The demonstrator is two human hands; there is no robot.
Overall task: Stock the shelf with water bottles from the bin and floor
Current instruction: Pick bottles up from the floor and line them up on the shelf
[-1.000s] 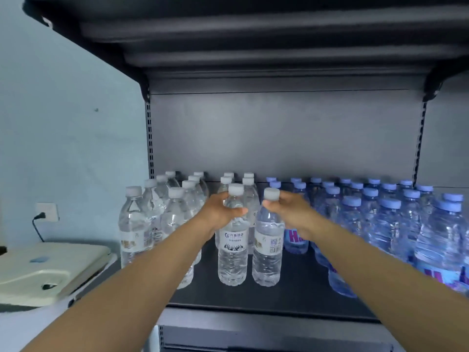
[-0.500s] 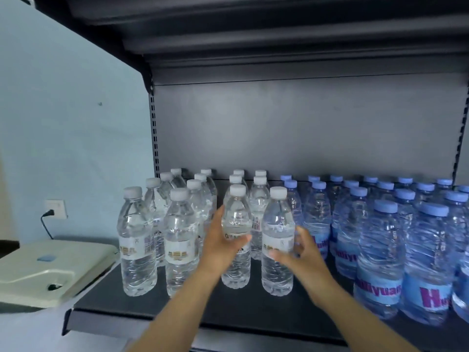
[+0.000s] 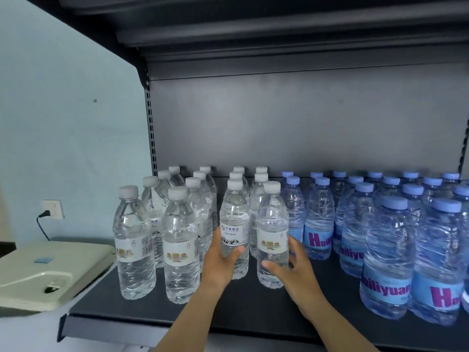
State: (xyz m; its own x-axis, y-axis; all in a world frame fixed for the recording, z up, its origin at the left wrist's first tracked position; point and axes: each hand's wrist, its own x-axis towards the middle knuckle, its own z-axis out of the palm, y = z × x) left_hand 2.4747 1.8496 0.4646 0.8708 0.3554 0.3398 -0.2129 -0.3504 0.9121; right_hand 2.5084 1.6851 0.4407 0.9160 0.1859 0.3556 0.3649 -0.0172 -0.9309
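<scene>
Both hands (image 3: 220, 260) (image 3: 295, 269) apparently gripping shelf bottles (image 3: 234, 229)

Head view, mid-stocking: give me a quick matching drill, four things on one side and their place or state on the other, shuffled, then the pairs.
Things:
1. left hand
2. right hand
3. blue-capped bottles
4. beige machine

Places or states:
A. fill the right part of the shelf
B. sits off the shelf's left end, below the wall socket
C. grips the white-capped bottle with the mountain label
D. fingers around the lower half of the white-capped bottle with the gold label

Pairs: 1-C, 2-D, 3-A, 4-B
</scene>
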